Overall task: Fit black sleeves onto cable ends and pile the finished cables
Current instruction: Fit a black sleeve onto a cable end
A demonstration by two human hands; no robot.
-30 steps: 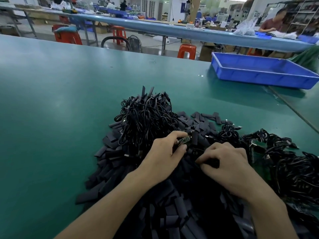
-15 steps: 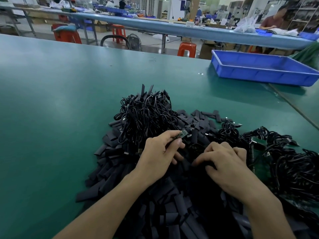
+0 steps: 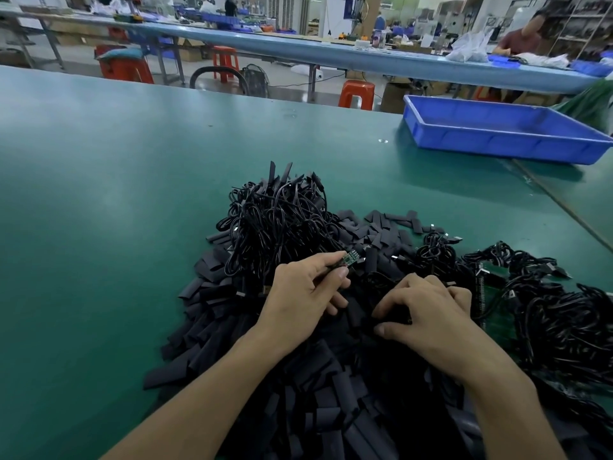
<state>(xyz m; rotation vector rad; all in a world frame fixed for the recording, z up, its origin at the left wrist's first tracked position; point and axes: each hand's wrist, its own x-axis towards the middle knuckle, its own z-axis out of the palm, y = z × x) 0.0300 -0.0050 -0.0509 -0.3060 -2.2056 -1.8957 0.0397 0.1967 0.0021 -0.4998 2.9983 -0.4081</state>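
Observation:
My left hand (image 3: 305, 293) pinches a cable end with a small green circuit board (image 3: 349, 259) between thumb and forefinger. My right hand (image 3: 428, 313) rests palm down on the heap of flat black sleeves (image 3: 318, 393), fingers curled into it; whether it holds a sleeve is hidden. Behind my left hand lies a pile of coiled black cables with sleeved ends (image 3: 278, 217). Another tangle of black cables (image 3: 570, 323) lies at the right over green boards.
The green table (image 3: 99, 194) stretches left and ahead. A shallow blue tray (image 3: 497, 144) stands at the far right. Beyond the table edge are orange stools (image 3: 356, 92), a second long bench and a person (image 3: 524, 34) working there.
My right hand has slid slightly nearer over the sleeve heap with its fingers curling in. My left hand keeps hold of the board end, barely shifted.

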